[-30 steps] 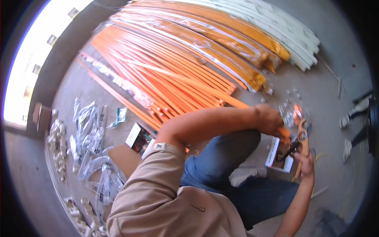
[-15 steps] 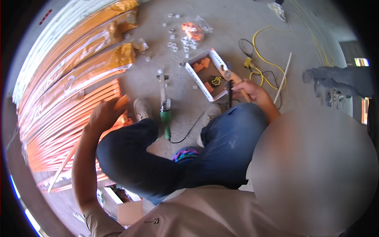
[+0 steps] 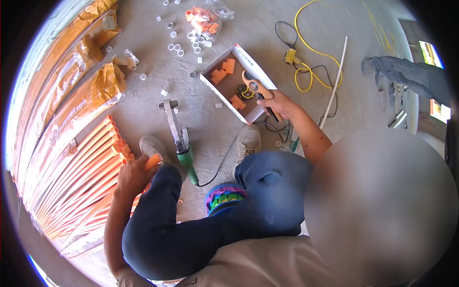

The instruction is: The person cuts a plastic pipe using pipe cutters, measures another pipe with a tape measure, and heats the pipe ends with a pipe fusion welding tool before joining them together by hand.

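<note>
My left hand [image 3: 132, 178] is closed around an orange plastic pipe [image 3: 153, 161], whose end sticks out past my fingers beside my left knee. Below that hand, the rest of the pipe cannot be told apart from the bundle of orange pipes [image 3: 98, 165]. My right hand [image 3: 278, 104] grips the handles of an orange and black pipe cutter [image 3: 254, 87]. The cutter's head is over a white cardboard box [image 3: 218, 101], which holds several orange fittings [image 3: 218, 75] and a small black and yellow item [image 3: 245, 91].
A green-handled pipe welding tool [image 3: 186, 160] with a cord lies between my feet. Several white rings [image 3: 177, 47] and a bag of orange fittings [image 3: 203, 20] are scattered ahead. Yellow cable [image 3: 306, 71] and a white rod [image 3: 336, 79] lie right. Another person's legs [image 3: 411, 74] show far right.
My right hand has brought the cutter level over the box, its head now pointing up-left. The left hand with the pipe sits lower in view. The whole view has shifted.
</note>
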Demonstrator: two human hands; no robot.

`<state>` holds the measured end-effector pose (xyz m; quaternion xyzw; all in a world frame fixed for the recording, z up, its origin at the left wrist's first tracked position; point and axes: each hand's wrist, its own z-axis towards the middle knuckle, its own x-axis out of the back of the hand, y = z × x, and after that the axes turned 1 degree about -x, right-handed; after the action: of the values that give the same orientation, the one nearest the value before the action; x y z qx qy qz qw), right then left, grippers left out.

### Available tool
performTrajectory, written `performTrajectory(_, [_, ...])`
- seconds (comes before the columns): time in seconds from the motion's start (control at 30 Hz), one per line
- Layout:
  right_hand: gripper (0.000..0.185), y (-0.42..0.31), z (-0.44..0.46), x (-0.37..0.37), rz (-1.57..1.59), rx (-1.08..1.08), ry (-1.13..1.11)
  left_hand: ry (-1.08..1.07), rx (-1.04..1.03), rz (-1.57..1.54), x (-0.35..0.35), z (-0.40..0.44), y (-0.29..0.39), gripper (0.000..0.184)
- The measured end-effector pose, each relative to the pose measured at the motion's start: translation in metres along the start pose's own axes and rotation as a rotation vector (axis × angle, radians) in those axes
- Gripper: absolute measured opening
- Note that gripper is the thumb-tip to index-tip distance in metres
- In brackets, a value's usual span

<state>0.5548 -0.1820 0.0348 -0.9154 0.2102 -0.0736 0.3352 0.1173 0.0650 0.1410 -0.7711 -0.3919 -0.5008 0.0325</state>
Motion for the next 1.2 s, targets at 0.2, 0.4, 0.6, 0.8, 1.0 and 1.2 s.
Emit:
performTrajectory(0.2, [0.071,0.028,0.024,-0.023,-0.291,0.105,0.269,-0.051,-0.022,-0.054,-0.027,0.025,-0.025,0.039])
performTrajectory(0.4, [0.056,0.017,0.025,-0.053,-0.46,0.246,0.337,-0.169,0.1,-0.119,-0.04,0.042,-0.041,0.043])
performTrajectory(0.6, [0.038,0.03,0.045,-0.039,-0.646,0.335,0.333,-0.168,0.113,-0.136,-0.06,0.042,-0.063,0.054])
performTrajectory(0.8, [0.034,0.039,0.071,-0.019,-0.488,0.25,0.482,-0.105,0.149,-0.119,-0.091,0.046,-0.073,0.047])
performTrajectory(1.0, [0.041,0.048,0.088,0.003,-0.846,0.375,0.523,-0.076,0.13,-0.095,-0.071,0.043,-0.059,0.043])
performTrajectory(1.2, [0.057,-0.108,0.032,-0.092,-0.803,0.274,0.015,-0.122,-0.037,0.119,-0.003,0.044,-0.004,0.007])
